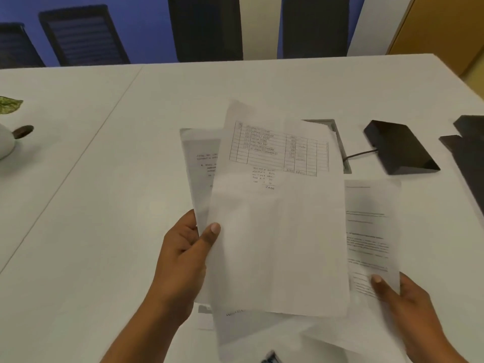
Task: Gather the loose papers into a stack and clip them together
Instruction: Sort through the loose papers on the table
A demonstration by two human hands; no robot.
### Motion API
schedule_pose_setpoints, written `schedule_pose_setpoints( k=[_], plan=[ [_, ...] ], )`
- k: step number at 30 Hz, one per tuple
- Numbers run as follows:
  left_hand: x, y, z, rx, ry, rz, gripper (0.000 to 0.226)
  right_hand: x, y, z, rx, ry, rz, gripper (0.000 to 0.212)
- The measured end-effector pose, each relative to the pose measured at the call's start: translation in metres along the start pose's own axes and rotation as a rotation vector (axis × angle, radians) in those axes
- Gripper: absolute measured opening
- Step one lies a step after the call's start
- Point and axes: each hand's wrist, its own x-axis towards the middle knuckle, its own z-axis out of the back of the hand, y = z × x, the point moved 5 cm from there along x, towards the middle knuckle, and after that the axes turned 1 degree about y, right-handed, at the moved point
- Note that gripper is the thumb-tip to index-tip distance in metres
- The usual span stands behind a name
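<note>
My left hand (184,254) grips the left edge of several fanned white papers, thumb on top. The top sheet (277,218) carries a printed table and handwritten figures. A second sheet (199,166) sticks out behind it at the left. My right hand (400,302) pinches the lower right corner of a printed text sheet (372,231), which slips under the top sheet. More sheets (248,334) lie below on the white table (104,205). A small dark object (271,357), perhaps a clip, shows at the bottom edge; it is too blurred to tell.
A black wedge-shaped device (400,148) with a cable sits at the right, next to a grey cable hatch (340,142). Another black object (468,155) lies at the far right. A white plant pot (5,142) stands at the left edge. Dark chairs (207,27) line the far side.
</note>
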Motion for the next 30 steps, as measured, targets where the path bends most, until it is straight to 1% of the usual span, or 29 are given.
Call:
schedule_pose_setpoints(
  k=[3,6,7,11,13,15,17,19,20,21,22,23,24,26,27,28,29,30],
  plan=[
    [0.001,0.014,-0.015,0.005,0.042,0.067,0.026,0.002,0.001,-0.012,0.065,0.051,-0.001,0.015],
    [0.005,0.035,-0.024,0.072,0.01,0.143,0.037,0.0,0.007,-0.023,0.085,0.147,0.019,0.016],
    [0.007,0.043,-0.025,0.106,-0.003,0.164,0.038,-0.003,0.01,-0.026,0.1,0.187,0.013,0.017],
    [0.011,0.062,-0.031,0.205,0.018,0.222,0.025,-0.01,0.017,-0.033,0.106,0.282,0.056,0.022],
    [0.012,0.065,-0.033,0.23,0.017,0.226,0.022,-0.012,0.021,-0.035,0.159,0.331,0.049,0.022],
    [0.013,0.068,-0.033,0.264,-0.001,0.222,0.023,-0.012,0.02,-0.036,0.2,0.363,0.014,0.024],
    [0.014,0.069,-0.031,0.287,-0.032,0.217,0.028,-0.014,0.021,-0.036,0.187,0.385,-0.004,0.027],
    [0.016,0.072,-0.03,0.231,-0.016,0.231,0.03,-0.012,0.022,-0.038,0.218,0.42,-0.027,0.031],
    [0.017,0.073,-0.032,0.18,0.024,0.251,0.028,-0.009,0.021,-0.038,0.272,0.427,-0.074,0.034],
    [0.017,0.073,-0.034,0.129,0.08,0.271,0.025,-0.01,0.028,-0.038,0.298,0.409,-0.14,0.041],
    [0.017,0.073,-0.037,0.084,0.129,0.286,0.022,0.0,0.017,-0.035,0.307,0.388,-0.198,0.05],
    [0.017,0.073,-0.04,0.054,0.156,0.291,0.021,0.002,0.015,-0.031,0.3,0.355,-0.233,0.059],
    [0.017,0.072,-0.041,0.04,0.159,0.284,0.02,0.01,0.008,-0.027,0.27,0.342,-0.232,0.063],
    [0.017,0.072,-0.042,0.041,0.131,0.254,0.019,0.017,0.006,-0.023,0.23,0.307,-0.213,0.054],
    [0.016,0.072,-0.043,0.041,0.119,0.237,0.021,0.016,0.012,-0.023,0.205,0.314,-0.185,0.07],
    [0.017,0.073,-0.044,0.036,0.115,0.215,0.025,0.018,0.012,-0.022,0.222,0.359,-0.171,0.084],
    [0.017,0.072,-0.045,0.027,0.116,0.196,0.034,0.016,0.019,-0.023,0.214,0.343,-0.131,0.078],
    [0.017,0.073,-0.046,0.016,0.115,0.187,0.049,0.016,0.025,-0.025,0.228,0.368,-0.09,0.061]
  ],
)
